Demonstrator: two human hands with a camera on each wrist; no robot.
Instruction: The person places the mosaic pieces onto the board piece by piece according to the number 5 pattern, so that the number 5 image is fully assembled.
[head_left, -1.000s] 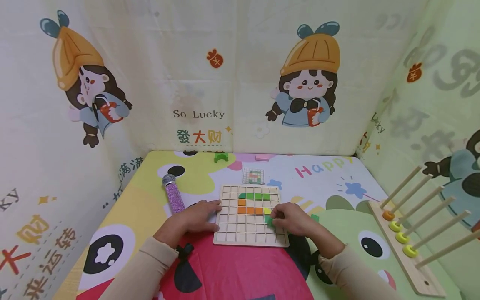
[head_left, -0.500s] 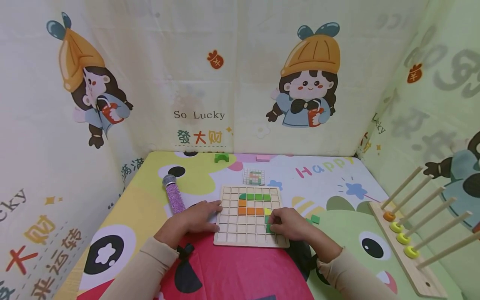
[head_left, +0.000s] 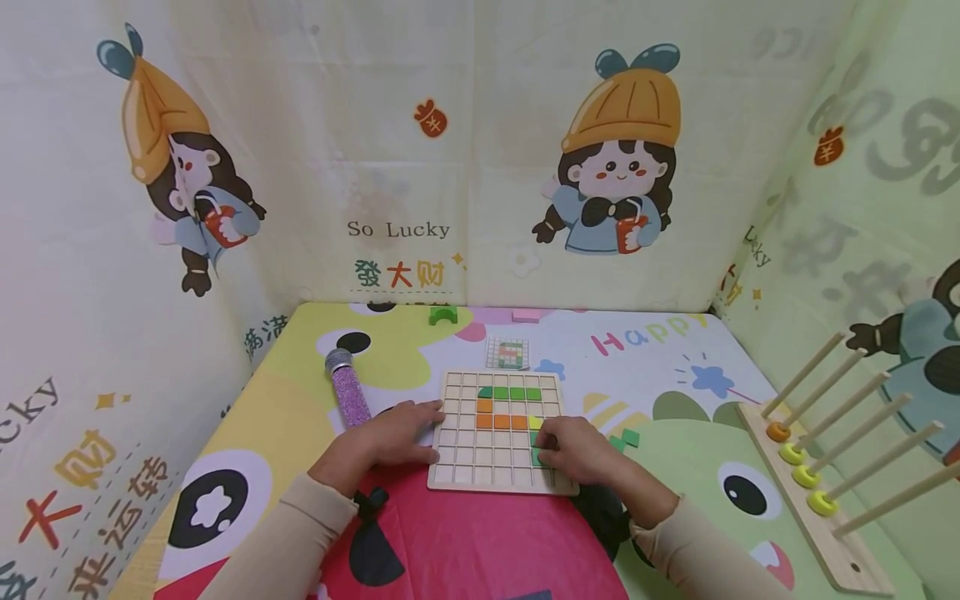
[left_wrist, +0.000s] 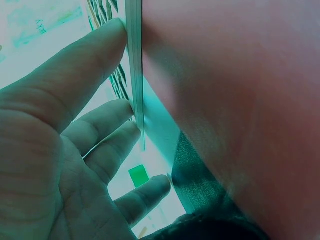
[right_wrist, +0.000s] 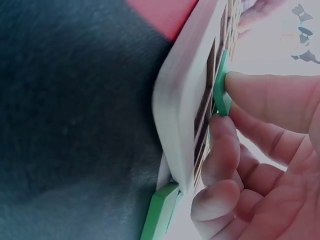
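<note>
A wooden grid board [head_left: 465,475] lies before me, with orange, yellow and green tiles in some of its cells. My left hand [head_left: 393,435] rests along the board's left edge, its fingers extended against the side. At the board's right side, my right hand [head_left: 577,448] pinches a green tile [right_wrist: 221,90] between thumb and fingers, low over the grid. In the head view this tile [head_left: 536,457] lies just below another green tile [head_left: 534,438], which follows the yellow one [head_left: 535,422]. The fingers partly cover both green tiles.
A small pattern card [head_left: 507,353] lies beyond the board. Loose green tiles [head_left: 630,437] lie right of the right hand. A glittery purple microphone [head_left: 350,396] is at left, a peg rack with rings [head_left: 806,492] at right. A green arch block [head_left: 443,316] and pink block [head_left: 525,316] sit at the back.
My right hand has moved slightly toward me, bringing the green tile down to the cell below the other green one. The left hand has stayed on the board's edge.
</note>
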